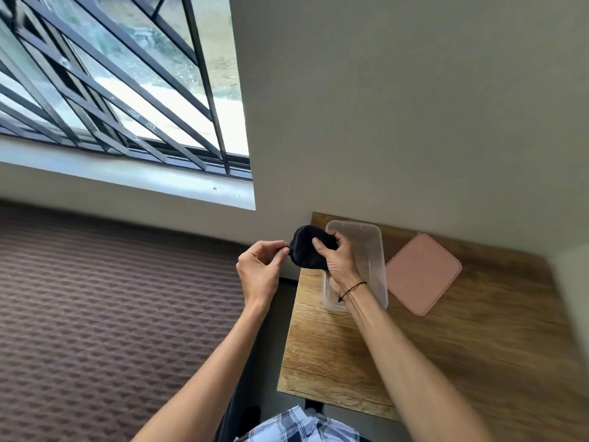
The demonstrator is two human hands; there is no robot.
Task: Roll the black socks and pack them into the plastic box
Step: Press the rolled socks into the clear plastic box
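Socks [310,250]: one black bundle, already rolled into a compact lump, held in the air at frame centre, above the near-left corner region of the box and partly past the left edge of the table. Right hand [334,258]: closed around the right side of the bundle, thumb across its front, a dark cord at the wrist. Left hand [259,266]: fingers pinched narrow on a small edge or cuff at the bundle's left side. Box [374,250]: clear plastic, open, apparently empty, directly beneath and just right of the bundle; its long axis runs from the lower part of the frame toward the wall. Judgement: the right hand is the nearer to the box, and the coming move is a short drop down and to the right, once the left-hand pinch finishes the tuck. Lid [424,274]: pink, flat, lying just right of the box, touching or nearly so. Table [446,362]: wood-grain top, pushed against a plain wall at centre right. Room: barred window at upper left, patterned brown carpet at lower left; a checked shirt shows at the bottom edge.
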